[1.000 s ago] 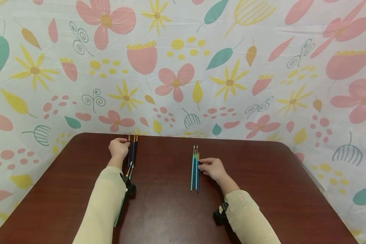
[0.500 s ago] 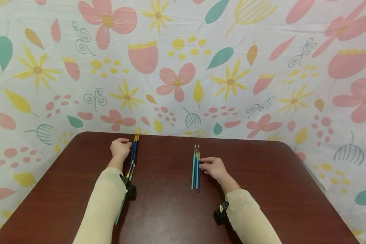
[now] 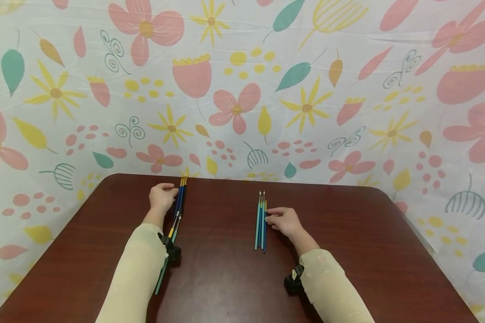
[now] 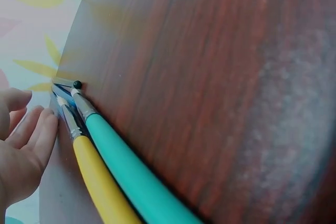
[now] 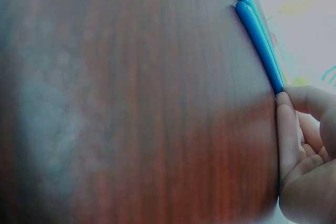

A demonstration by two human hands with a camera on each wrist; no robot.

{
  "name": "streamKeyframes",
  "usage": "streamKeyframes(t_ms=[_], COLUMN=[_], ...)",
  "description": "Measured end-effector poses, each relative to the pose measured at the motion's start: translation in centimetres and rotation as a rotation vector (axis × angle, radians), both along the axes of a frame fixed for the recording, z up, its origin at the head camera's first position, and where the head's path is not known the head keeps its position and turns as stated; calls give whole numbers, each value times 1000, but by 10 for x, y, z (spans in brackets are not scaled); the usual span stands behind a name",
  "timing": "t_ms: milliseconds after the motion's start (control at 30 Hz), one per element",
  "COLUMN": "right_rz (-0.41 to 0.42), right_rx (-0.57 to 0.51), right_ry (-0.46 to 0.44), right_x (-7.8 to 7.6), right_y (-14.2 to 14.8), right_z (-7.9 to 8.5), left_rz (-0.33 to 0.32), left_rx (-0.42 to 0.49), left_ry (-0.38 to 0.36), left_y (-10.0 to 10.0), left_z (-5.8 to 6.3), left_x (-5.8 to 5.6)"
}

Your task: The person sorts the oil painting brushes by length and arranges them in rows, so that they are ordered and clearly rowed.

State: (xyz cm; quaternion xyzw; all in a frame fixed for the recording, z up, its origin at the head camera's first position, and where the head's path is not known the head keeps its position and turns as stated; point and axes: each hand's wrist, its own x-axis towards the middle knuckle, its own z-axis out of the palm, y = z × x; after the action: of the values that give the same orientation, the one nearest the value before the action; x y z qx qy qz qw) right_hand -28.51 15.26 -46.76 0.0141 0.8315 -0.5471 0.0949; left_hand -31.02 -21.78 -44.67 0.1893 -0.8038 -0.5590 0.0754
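Observation:
My left hand (image 3: 162,198) is at the back left of the table, its fingertips beside upright-lying blue paintbrushes (image 3: 180,195). In the left wrist view its fingers (image 4: 46,132) are loosely extended, with nothing between thumb and fingers. Below those brushes, partly under my left forearm, lie a yellow-handled paintbrush (image 4: 97,179) and a teal-handled paintbrush (image 4: 137,172). My right hand (image 3: 284,220) touches the right side of another row of blue and light-blue paintbrushes (image 3: 258,229). Its thumb and index fingertip rest against the outermost blue paintbrush (image 5: 258,43), whose far part the fingers hide.
The brown wooden table (image 3: 218,278) ends at a back edge close behind the left brushes. A flower-print cloth (image 3: 242,94) hangs behind it. Small black wrist cameras (image 3: 294,281) sit on both cream sleeves (image 3: 333,287).
My left hand has shifted right, bringing a separate blue paintbrush up against the others beside it. The right hand has stayed against its row. The head view has turned slightly left.

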Motion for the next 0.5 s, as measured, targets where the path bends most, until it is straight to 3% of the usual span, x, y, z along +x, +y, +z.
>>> streamKeyframes(t_ms=[233,500], right_rz=[-6,-16], right_rx=[-1,-8], right_ry=[-3,-10], right_x=[0,0], right_y=[0,0], right_z=[2,2], left_rz=[4,-21], left_rx=[-34,31], left_ry=[28,46], left_y=[4,21], left_z=[2,3], left_x=[4,4])
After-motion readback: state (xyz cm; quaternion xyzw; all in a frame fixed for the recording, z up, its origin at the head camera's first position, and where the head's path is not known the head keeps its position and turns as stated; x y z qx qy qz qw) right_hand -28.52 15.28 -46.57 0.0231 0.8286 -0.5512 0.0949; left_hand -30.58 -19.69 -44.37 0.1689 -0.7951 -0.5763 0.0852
